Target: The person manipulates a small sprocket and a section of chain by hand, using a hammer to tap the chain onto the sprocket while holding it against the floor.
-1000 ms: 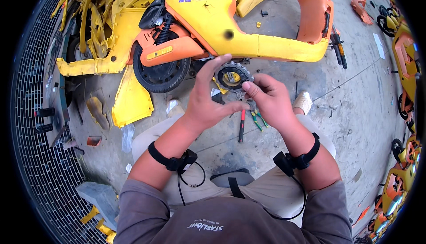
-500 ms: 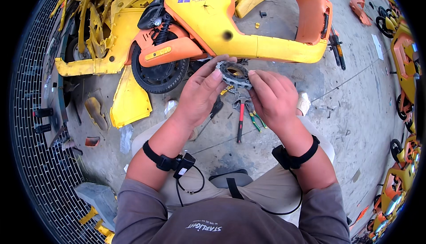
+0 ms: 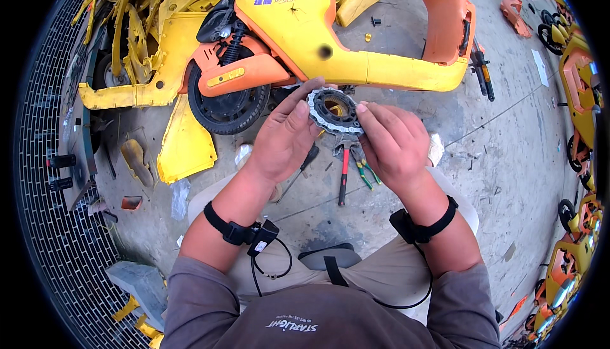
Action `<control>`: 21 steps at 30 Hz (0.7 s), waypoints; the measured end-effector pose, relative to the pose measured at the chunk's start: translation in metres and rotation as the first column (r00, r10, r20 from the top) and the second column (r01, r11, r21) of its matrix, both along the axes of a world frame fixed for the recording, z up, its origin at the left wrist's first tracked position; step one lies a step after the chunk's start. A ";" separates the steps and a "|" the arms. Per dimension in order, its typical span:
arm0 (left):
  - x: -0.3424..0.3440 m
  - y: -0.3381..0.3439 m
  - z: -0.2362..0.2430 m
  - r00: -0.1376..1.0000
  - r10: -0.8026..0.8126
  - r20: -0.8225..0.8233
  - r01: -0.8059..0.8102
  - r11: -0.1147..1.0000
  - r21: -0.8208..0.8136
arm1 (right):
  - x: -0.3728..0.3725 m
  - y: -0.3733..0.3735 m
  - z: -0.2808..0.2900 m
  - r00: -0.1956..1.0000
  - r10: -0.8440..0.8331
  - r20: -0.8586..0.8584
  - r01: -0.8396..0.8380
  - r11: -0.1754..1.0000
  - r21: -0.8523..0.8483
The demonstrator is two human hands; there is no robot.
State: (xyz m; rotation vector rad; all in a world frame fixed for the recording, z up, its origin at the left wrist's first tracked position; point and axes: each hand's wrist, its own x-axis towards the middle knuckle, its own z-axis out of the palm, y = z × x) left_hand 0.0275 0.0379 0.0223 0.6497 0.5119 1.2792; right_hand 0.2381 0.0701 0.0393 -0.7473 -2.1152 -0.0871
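Between both hands I hold a dark toothed ring (image 3: 333, 110) with a pale grey scalloped rim and a brownish open centre. My left hand (image 3: 286, 130) is closed on its left edge, thumb near the rim and fingers behind. With thumb and fingers, my right hand (image 3: 394, 136) pinches the right edge. The ring's face is tilted up toward me. Beneath it on the floor lie a hammer (image 3: 344, 174) with a red and black handle, green-handled pliers (image 3: 365, 175) and a black-handled screwdriver (image 3: 309, 156).
A yellow and orange scooter (image 3: 311, 38) lies just beyond my hands, its black wheel (image 3: 230, 109) to the left. Yellow body panels (image 3: 184, 139) are heaped at the far left. More scooters (image 3: 575, 95) line the right side. A grey block (image 3: 136, 285) stands at lower left.
The toothed ring has tilted so that its face shows more fully toward me. Both hands keep hold of it and have shifted only slightly.
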 end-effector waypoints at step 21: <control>0.012 -0.006 0.015 0.979 0.086 -0.184 -0.091 0.996 -0.020 | 0.000 0.000 -0.002 1.000 0.014 -0.003 -0.014 1.000 0.010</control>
